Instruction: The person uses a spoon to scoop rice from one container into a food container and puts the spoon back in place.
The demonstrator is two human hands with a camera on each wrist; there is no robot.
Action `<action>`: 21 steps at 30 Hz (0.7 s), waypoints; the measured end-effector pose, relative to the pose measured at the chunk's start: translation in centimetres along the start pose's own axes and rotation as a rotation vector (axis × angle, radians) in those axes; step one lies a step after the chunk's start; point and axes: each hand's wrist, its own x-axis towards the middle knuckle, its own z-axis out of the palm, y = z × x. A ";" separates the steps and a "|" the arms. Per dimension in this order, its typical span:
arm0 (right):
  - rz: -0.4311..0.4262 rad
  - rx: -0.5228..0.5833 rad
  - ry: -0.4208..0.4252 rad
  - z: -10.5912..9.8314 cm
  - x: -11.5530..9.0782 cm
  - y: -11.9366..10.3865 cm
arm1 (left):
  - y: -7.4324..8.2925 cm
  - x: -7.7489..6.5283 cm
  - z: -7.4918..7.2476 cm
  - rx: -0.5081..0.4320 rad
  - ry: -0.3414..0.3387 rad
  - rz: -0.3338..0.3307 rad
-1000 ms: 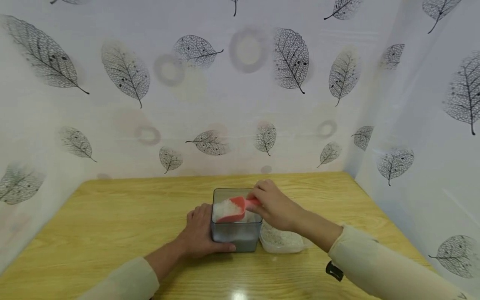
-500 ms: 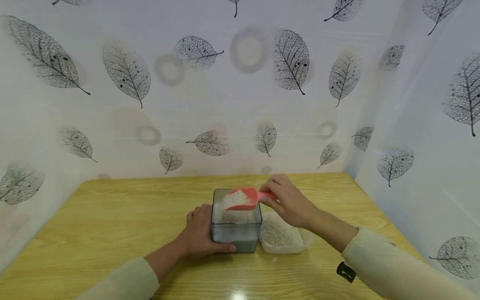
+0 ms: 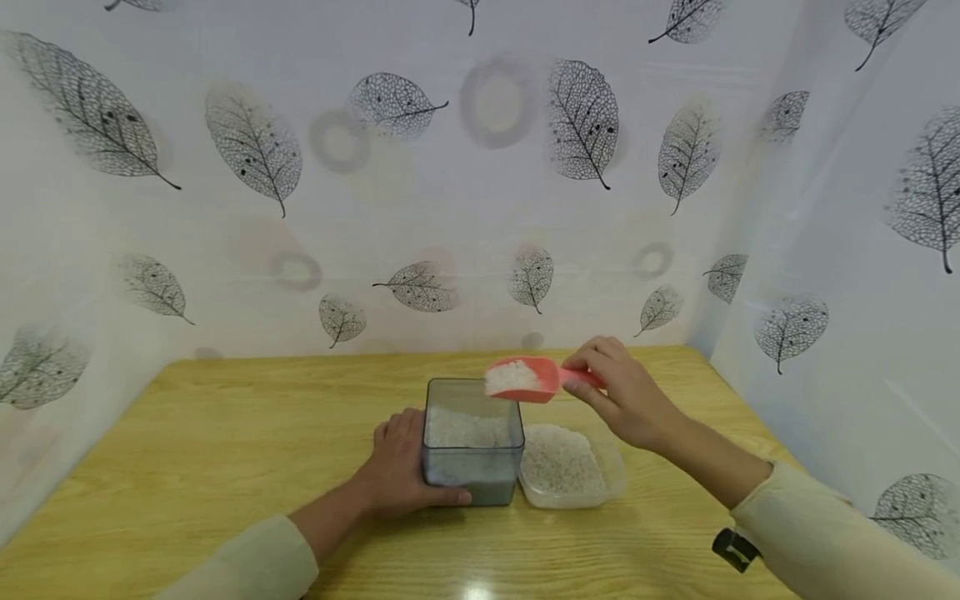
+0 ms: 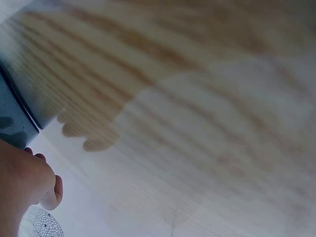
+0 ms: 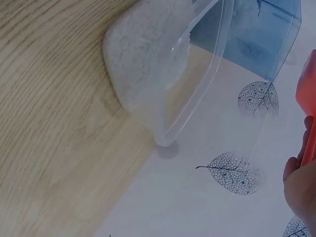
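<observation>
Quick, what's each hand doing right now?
Left hand: holding the bin, thumb across its front.
Right hand: holding the scoop by its handle, white grains in it.

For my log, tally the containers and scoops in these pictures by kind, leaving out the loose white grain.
Containers: 2 (grey bin, clear tub)
Scoops: 1 (red scoop)
Total: 3
</observation>
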 end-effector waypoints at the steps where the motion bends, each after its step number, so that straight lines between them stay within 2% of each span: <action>1: -0.003 -0.005 0.007 -0.2 -0.2 0.2 | 0.0 0.0 0.0 -0.002 -0.003 -0.004; 10: 0.016 -0.031 0.027 -1.1 -2.6 1.8 | 0.1 0.0 0.0 -0.011 0.004 0.004; 21: 0.026 -0.048 0.012 -1.2 -5.2 3.3 | 0.0 -0.1 0.1 0.000 0.005 0.004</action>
